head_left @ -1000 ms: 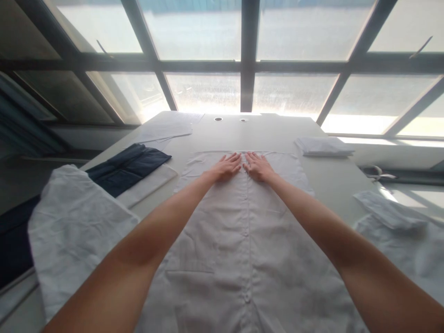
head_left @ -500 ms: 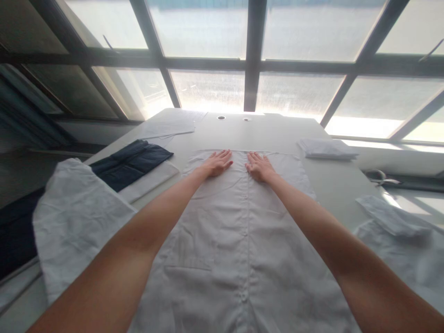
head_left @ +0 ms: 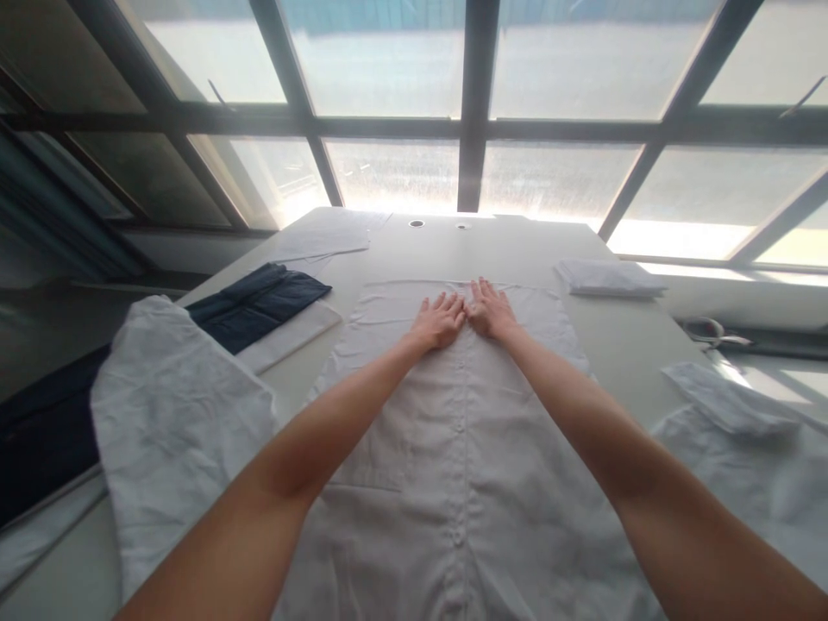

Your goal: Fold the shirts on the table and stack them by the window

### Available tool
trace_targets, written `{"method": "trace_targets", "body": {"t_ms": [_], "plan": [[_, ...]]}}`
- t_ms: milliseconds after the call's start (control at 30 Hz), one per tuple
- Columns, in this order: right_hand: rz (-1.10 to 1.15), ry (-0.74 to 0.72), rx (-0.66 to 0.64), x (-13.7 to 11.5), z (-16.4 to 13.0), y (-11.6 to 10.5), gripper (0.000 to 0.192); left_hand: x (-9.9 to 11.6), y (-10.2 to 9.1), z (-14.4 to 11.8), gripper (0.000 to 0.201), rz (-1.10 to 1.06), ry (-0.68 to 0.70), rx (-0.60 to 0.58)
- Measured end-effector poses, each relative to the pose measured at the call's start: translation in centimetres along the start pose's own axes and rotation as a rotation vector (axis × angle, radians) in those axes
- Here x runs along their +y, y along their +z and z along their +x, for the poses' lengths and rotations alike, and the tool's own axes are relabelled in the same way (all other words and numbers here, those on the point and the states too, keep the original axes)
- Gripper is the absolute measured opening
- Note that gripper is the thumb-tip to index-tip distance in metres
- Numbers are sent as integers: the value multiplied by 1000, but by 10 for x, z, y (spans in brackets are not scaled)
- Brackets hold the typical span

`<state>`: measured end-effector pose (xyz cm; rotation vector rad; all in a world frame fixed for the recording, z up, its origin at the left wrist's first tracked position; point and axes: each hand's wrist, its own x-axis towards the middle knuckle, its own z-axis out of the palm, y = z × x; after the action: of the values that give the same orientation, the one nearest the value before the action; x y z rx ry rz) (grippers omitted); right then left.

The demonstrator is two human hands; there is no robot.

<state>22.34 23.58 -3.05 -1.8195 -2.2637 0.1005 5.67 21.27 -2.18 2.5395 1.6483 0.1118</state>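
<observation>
A white button-front shirt point(head_left: 414, 440) lies spread over the table, its far edge running across the middle of the view. Its row of buttons comes down the centre, and a sleeve stretches out at each side. My left hand point(head_left: 440, 319) rests flat on the cloth just left of the button line, fingers extended and open. Just right of that line, my right hand point(head_left: 489, 310) also lies open, fingers pointing to the far edge. The two hands nearly touch at the thumbs. Neither one grips anything.
Folded dark cloth point(head_left: 259, 297) lies on folded white cloth point(head_left: 297, 335) at left. White sheets point(head_left: 323, 233) lie at the far left of the table point(head_left: 453, 250). At right are a folded white cloth point(head_left: 608, 278) and scissors point(head_left: 708, 330). Windows point(head_left: 394, 172) stand behind.
My left hand has slid right across the shirt, up to the button line beside my right hand. My right hand has shifted slightly right. The view has moved a little.
</observation>
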Motion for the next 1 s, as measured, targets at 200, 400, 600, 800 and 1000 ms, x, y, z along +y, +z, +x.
{"method": "trace_targets", "body": {"t_ms": [200,400,600,800,1000], "plan": [[-32,275,10,23,2,1,71,3,1,-2,64,-8,-31,-7],[-34,261,-29,108,-5,-19,68,5,0,-5,63,-12,-33,8],[-53,159,127,92,-23,-34,58,4,-1,-1,62,-29,-30,5],[45,-60,135,-21,-73,-8,58,31,-1,-36,61,-6,11,87],[58,-41,-2,-37,-143,1,64,24,12,-112,61,60,8,58]]}}
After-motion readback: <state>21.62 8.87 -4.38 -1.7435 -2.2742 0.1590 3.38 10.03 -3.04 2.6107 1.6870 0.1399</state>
